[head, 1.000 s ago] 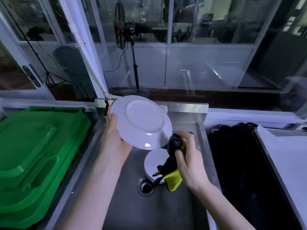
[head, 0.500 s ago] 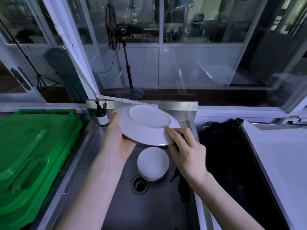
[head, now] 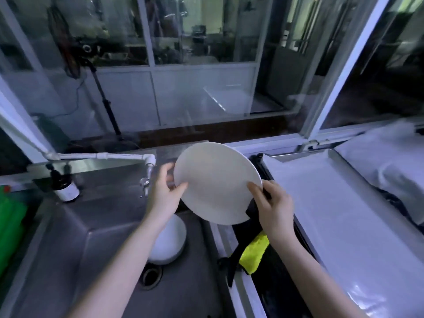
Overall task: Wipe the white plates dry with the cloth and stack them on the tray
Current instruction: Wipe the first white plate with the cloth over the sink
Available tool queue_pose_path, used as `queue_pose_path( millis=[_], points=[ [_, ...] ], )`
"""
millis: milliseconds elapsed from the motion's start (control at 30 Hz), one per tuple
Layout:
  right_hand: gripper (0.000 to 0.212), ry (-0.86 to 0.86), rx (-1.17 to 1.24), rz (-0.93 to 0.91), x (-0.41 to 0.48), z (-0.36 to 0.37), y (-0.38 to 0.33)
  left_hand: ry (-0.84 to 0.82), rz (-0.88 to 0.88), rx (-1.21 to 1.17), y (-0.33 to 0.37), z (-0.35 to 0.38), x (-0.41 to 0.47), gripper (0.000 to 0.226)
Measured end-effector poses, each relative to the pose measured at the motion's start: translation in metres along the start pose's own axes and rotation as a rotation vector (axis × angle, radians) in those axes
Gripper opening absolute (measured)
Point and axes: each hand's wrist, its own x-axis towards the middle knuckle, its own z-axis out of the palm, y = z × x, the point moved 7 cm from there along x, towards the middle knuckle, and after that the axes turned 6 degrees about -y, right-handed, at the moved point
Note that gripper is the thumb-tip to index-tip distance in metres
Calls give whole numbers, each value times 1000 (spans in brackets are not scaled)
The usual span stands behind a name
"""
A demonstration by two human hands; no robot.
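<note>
Steel sink (head: pixel 75 244) by windows. Both hands, left hand (head: pixel 164 197) and right hand (head: pixel 274 208), grip one white plate (head: pixel 216 183); right also pinches cloth (head: pixel 253 252). Tray (head: pixel 332 203) bare; another plate (head: pixel 168 241) waits.

The plate (head: pixel 216 183) hides most of the fingers of the left hand (head: pixel 165 198), and only the thumb shows in front. It also hides part of the right hand (head: pixel 274 208). That hand covers the top of the cloth (head: pixel 251 251), so how it is held cannot be seen. The left arm covers part of the bowl (head: pixel 171 243) in the sink (head: pixel 68 260). The green bin (head: pixel 10 228) is cut off at the left edge. The tray (head: pixel 339 203) runs off the bottom edge. The bottle (head: pixel 66 189) label is too blurry to read.
</note>
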Motion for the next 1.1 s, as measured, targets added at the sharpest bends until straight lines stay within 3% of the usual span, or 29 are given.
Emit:
queue_pose_path(
  millis=[233,367,533,733,1000,1100],
  points=[
    [47,110,194,410,-24,-78,51,-229,-21,-116,-5,83,21,32],
    [5,184,157,487,-48,-122,64,-343,-109,-197,-16,141,21,28],
    [35,252,50,546,-81,-166,84,-431,-275,-296,-23,205,-4,24],
    [69,236,-23,640,-90,-214,124,-507,-345,-306,-11,281,-26,21],
    [64,226,210,775,-69,-278,219,-595,-336,-154,-19,400,-25,17],
    [69,179,217,826,-58,-292,260,-633,-362,-52,-36,437,-18,31]
  ],
)
